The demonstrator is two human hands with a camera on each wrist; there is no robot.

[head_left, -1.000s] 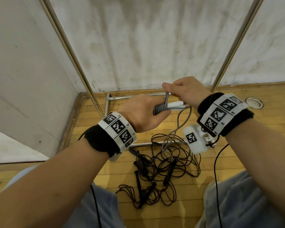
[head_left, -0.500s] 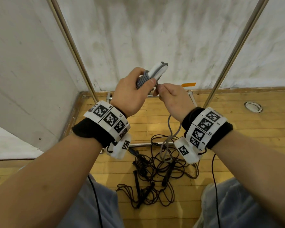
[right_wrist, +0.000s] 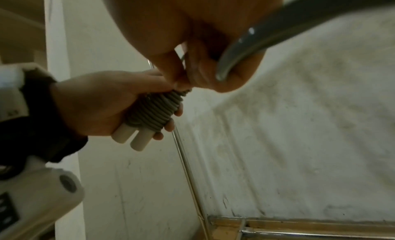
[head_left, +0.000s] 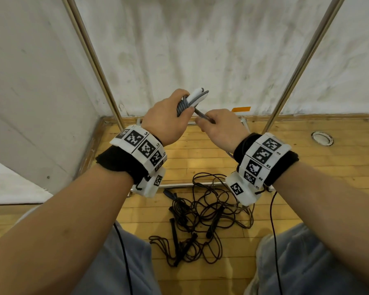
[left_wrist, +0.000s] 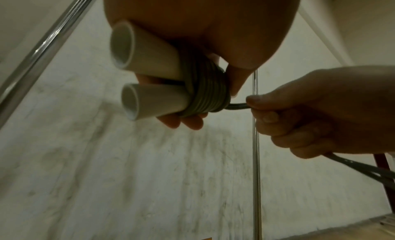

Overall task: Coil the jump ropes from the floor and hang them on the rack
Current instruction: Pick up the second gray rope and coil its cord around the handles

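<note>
My left hand (head_left: 168, 118) grips two white jump rope handles (head_left: 197, 97) held side by side, with grey rope (left_wrist: 205, 89) wound tightly round them in several turns. My right hand (head_left: 217, 126) pinches the free grey rope (left_wrist: 237, 106) just right of the coil; the loose strand (right_wrist: 267, 35) runs out past the palm. Both hands are raised in front of the wall, between the rack's two metal poles (head_left: 90, 58). A tangle of black jump ropes (head_left: 200, 220) with black handles lies on the wooden floor below.
The rack's base bars (head_left: 179, 185) lie on the floor near the corner. The right pole (head_left: 303, 60) slants up past my right hand. A round metal floor fitting (head_left: 322, 138) sits at right. My knees in grey trousers (head_left: 307, 262) frame the rope pile.
Both hands rose from a lower position with the handles lying level. My right hand came down from above the handles to their right side, carrying the grey rope round them.
</note>
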